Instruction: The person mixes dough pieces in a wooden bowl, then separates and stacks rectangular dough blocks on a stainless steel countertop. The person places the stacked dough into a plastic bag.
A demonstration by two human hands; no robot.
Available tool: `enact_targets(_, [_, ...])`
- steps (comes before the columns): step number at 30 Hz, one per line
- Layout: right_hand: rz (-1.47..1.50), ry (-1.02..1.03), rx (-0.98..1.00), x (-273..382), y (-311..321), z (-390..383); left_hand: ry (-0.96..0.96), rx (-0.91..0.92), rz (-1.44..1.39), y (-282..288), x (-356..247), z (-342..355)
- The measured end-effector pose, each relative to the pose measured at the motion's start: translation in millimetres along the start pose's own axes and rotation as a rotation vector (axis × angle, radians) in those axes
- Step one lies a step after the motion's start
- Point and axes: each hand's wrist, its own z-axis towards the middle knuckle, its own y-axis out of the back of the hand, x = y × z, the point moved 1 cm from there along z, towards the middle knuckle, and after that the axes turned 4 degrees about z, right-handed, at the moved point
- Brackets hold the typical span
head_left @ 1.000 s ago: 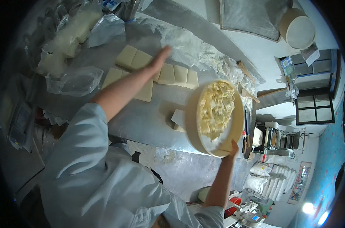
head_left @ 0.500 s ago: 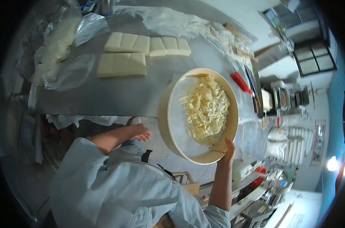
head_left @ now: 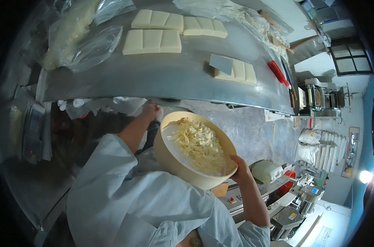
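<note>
My right hand (head_left: 239,168) grips the right rim of a round, deep, cream-coloured sieve (head_left: 176,164), which tilts in front of my body, off the table's near side. Inside lies a loose heap of pale, flat noodle strips (head_left: 199,144). My left hand (head_left: 152,110) is close to the table edge, apart from the sieve; motion smears its fingers. On the metal table (head_left: 154,78) rest pale dough slabs (head_left: 154,41) scored into blocks, and a smaller dough slab (head_left: 242,71) to the right with a flat grey scraper (head_left: 221,64) on it.
Clear plastic bags (head_left: 92,49) lie at the table's left end. A red-bristled brush (head_left: 278,73) sits at the right, with scattered flour (head_left: 236,14) along the far side. Machines (head_left: 294,218) stand behind to the lower right; white sacks (head_left: 308,150) are stacked further right.
My right hand has brought the sieve down and left, away from the table toward my body. The smaller dough slab and scraper, hidden behind it before, now show. My view has shifted.
</note>
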Motion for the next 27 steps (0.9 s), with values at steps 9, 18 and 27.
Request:
enact_targets(9, [-0.329,-0.406,0.148,16.5,-95.8,73.2,0.639,0.081,-0.215,-19.3,-81.2,-207.8])
enact_targets(18, [-0.696,-0.304,0.077,60.5,-158.7,127.4,0.621,0.247,0.404,28.8,-130.4,-150.5])
enact_targets(27, [-0.418,-0.245,0.083,86.8,-49.8,105.9,0.49,0.439,0.508,-92.3,-127.5,-193.1])
